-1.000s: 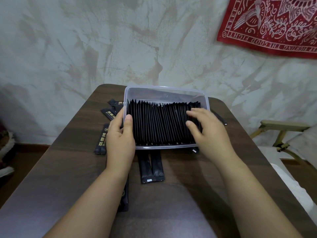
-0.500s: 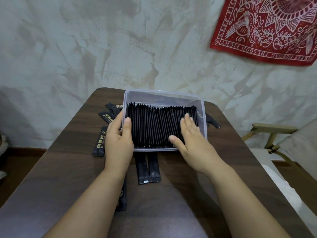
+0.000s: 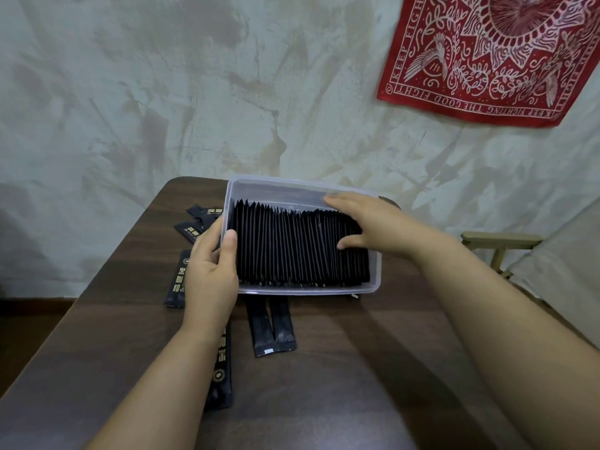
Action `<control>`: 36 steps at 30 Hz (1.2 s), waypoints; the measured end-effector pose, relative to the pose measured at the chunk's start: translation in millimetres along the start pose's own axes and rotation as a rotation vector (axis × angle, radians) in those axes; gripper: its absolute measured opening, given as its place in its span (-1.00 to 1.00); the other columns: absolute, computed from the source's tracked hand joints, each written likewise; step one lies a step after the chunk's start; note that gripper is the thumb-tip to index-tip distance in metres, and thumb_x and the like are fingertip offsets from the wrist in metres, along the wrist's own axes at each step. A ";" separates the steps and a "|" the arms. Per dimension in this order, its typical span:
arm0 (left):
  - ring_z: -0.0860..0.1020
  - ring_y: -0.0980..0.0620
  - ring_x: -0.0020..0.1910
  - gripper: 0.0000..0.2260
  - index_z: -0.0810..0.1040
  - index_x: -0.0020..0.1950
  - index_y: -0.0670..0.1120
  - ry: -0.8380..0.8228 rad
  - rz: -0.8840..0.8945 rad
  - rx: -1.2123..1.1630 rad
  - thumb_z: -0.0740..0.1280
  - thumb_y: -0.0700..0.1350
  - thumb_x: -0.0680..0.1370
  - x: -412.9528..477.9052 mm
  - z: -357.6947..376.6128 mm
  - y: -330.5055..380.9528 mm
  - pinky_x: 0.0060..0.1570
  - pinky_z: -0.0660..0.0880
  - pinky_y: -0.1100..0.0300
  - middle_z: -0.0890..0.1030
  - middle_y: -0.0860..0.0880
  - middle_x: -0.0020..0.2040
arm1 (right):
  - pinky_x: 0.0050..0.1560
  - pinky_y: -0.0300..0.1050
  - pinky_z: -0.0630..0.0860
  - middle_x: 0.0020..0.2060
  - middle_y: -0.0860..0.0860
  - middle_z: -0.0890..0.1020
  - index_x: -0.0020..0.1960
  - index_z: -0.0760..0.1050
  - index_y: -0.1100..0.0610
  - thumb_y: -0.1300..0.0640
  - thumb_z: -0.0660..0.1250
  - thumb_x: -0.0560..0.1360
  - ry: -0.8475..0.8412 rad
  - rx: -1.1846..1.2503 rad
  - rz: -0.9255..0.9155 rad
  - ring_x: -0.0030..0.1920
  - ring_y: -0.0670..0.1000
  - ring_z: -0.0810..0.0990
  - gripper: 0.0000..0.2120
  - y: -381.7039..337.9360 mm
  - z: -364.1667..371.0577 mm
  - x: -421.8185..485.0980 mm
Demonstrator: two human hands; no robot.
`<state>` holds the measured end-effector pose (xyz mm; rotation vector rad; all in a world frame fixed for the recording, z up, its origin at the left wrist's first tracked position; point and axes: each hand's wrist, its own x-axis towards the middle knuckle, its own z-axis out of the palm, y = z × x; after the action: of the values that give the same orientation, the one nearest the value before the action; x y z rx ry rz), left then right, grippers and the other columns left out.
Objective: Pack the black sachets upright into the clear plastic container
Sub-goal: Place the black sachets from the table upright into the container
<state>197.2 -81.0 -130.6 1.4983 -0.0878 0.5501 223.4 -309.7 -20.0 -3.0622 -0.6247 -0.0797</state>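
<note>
My left hand (image 3: 211, 274) grips the container (image 3: 308, 289) wall at 9 o'clock; my right hand (image 3: 373, 227), fingers spread, presses the sachets (image 3: 292, 248) at 3 o'clock. Next, I'd make a gap.

Showing a mottled pale plaster wall (image 3: 194, 92), hanging a red patterned cloth (image 3: 487, 53) far right, standing a dark wooden table (image 3: 324, 384) near, a folding chair (image 3: 501, 245) right.

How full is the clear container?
Nearly full: the clear container holds an upright row of black sachets spanning almost wall to wall.
</note>
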 end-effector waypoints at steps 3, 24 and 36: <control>0.44 0.23 0.34 -0.68 0.48 0.41 0.02 -0.010 0.012 0.012 0.17 -0.10 0.67 -0.2 -0.4 1.6 0.41 0.36 0.12 0.52 0.07 0.34 | 0.33 -0.20 0.19 0.48 -0.04 0.26 0.53 0.08 0.01 -0.02 0.44 0.43 -0.075 -0.061 -0.028 0.45 -0.03 0.22 -0.20 1.3 -3.5 6.9; 0.46 0.24 0.32 -0.71 0.49 0.38 0.04 0.010 0.014 0.007 0.18 -0.10 0.67 -0.5 3.9 -1.6 0.36 0.38 0.21 0.52 0.04 0.34 | 0.27 -0.26 0.31 0.33 -0.12 0.43 0.41 0.32 0.00 -0.10 0.50 0.32 0.110 0.170 -0.055 0.32 -0.12 0.37 -0.27 1.3 9.1 -6.2; 0.45 0.22 0.33 -0.72 0.47 0.35 0.14 -0.001 0.038 0.020 0.18 -0.09 0.67 -2.0 2.9 -1.0 0.38 0.37 0.15 0.53 0.06 0.32 | 0.32 -0.03 0.36 0.43 -0.10 0.32 0.48 0.17 -0.02 -0.19 0.51 0.26 0.128 0.172 -0.002 0.40 -0.04 0.32 -0.09 -10.5 18.1 -10.5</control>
<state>196.6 -84.3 -132.0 1.5190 -0.1126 0.5822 210.5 -303.7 -38.5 -2.8643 -0.5933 -0.2086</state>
